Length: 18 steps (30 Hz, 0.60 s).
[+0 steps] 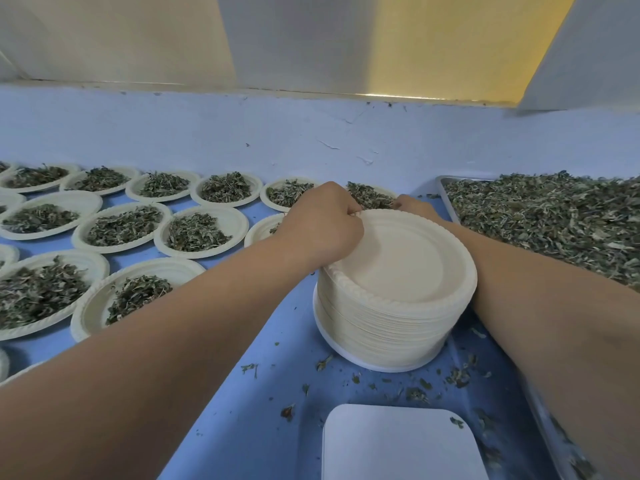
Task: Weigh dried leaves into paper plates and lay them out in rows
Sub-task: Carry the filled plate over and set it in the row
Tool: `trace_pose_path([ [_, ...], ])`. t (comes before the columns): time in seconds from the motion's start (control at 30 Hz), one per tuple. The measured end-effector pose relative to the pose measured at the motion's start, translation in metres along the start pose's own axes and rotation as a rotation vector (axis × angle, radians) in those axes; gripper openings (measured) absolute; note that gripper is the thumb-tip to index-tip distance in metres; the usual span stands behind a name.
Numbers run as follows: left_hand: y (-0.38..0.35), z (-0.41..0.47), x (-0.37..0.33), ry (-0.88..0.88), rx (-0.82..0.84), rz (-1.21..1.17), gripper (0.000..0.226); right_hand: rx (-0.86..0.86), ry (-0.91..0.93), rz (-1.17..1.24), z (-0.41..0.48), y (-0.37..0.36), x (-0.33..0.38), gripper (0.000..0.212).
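Note:
A tall stack of cream paper plates (398,271) stands on the blue table. My left hand (322,220) pinches the far left rim of the top plate with curled fingers. My right hand (414,206) grips the far rim of the stack, mostly hidden behind it. Several paper plates with dried leaves (194,232) lie in rows to the left. A metal tray (446,192) heaped with loose dried leaves (554,220) sits at the right. A white scale platform (398,445) lies near the bottom edge.
Leaf crumbs (415,393) litter the blue table (277,393) between the stack and the scale. A pale blue wall (311,133) rises just behind the rows of plates, with a ledge above it.

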State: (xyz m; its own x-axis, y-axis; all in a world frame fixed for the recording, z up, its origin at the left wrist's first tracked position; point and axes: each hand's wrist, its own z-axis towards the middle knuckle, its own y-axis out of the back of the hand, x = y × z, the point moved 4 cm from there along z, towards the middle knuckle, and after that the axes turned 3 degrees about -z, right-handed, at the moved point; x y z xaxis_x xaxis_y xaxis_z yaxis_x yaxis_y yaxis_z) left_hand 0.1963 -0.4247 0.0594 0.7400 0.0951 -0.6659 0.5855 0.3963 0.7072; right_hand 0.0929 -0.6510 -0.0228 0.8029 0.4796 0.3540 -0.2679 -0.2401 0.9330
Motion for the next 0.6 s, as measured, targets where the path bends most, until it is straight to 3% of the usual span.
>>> trace_pose_path([
  [0.07,0.000,-0.001,0.000,-0.005,-0.002,0.002,0.039,-0.027,-0.006,-0.041,-0.001,0.005,-0.003,0.040],
  [0.2,0.000,-0.002,-0.001,0.002,-0.003,-0.005,0.039,-0.042,0.035,-0.058,-0.006,0.011,-0.004,0.039],
  [0.3,-0.002,-0.002,-0.001,0.020,-0.019,-0.023,0.028,-0.089,0.112,-0.157,-0.013,0.010,0.003,0.009],
  [0.4,-0.004,-0.001,0.002,0.045,-0.026,-0.042,0.015,-0.082,0.109,-0.207,-0.011,0.007,0.007,0.038],
  [0.6,-0.001,0.002,0.003,0.054,-0.022,-0.087,0.020,-0.117,0.096,-0.080,-0.007,0.013,0.002,0.051],
])
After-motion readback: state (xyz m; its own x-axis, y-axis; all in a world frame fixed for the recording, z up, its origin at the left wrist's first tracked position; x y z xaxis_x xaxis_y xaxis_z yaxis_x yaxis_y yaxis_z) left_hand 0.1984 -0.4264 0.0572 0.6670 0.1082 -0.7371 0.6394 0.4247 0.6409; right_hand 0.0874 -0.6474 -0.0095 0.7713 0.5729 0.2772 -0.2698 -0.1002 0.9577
